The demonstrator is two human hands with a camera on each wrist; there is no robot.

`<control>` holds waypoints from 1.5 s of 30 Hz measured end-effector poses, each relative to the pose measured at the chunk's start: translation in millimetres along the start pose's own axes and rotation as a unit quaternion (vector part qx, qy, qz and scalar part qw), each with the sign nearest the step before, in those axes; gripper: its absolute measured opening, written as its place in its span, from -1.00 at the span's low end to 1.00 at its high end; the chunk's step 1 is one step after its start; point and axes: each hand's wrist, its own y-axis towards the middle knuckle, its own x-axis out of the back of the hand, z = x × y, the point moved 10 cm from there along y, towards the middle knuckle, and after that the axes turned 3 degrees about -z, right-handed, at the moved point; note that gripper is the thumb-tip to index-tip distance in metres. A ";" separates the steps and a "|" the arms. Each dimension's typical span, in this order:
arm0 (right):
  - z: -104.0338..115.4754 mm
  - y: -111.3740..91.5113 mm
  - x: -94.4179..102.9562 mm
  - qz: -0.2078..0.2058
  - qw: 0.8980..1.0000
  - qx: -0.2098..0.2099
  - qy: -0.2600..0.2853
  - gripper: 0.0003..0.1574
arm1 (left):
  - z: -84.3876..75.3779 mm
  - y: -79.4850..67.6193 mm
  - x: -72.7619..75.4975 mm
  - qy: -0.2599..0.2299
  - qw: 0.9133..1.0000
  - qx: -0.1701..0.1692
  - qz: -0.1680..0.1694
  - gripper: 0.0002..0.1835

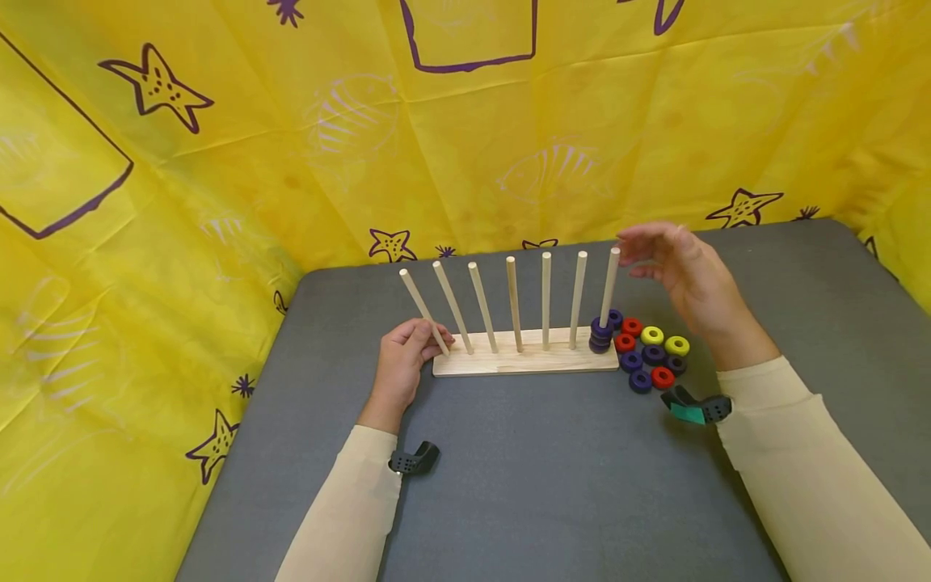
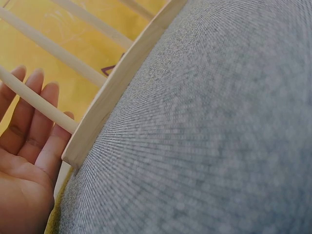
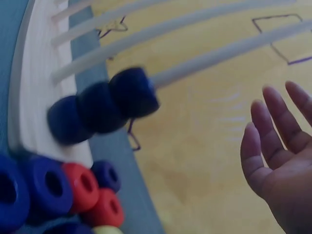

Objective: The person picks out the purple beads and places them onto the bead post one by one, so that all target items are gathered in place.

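A pale wooden stand with several upright pegs sits on the table. Three dark blue rings are stacked low on its rightmost peg; they look blurred in the right wrist view. At the stand's left end is my left hand. Its fingers extend loosely behind the leftmost peg, and the little finger touches the base; the thumb is out of the left wrist view. My right hand hovers beside the top of the rightmost peg, fingers spread and relaxed, holding nothing.
Several loose rings lie against the stand's right end, among them a red ring, a yellow ring and a blue ring. Behind the grey table hangs a yellow cloth with sea-animal drawings.
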 end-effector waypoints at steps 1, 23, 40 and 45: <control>-3.4 -0.2 2.7 -0.003 1.000 -0.004 -0.005 -0.23 | -0.1 0.0 0.0 0.000 1.000 0.000 0.000 -0.55; -85.1 -16.6 53.6 0.012 0.952 -0.181 -0.245 -0.43 | -0.5 -0.1 -0.5 0.002 1.000 -0.003 0.006 -0.56; -119.6 -31.0 64.7 0.069 0.916 -0.229 -0.321 -0.30 | -0.4 0.7 0.2 -0.003 1.000 -0.006 0.008 -0.50; -124.0 -31.7 58.0 0.098 0.902 -0.238 -0.347 -0.33 | -0.4 -0.3 0.2 0.006 1.000 -0.001 0.006 -0.54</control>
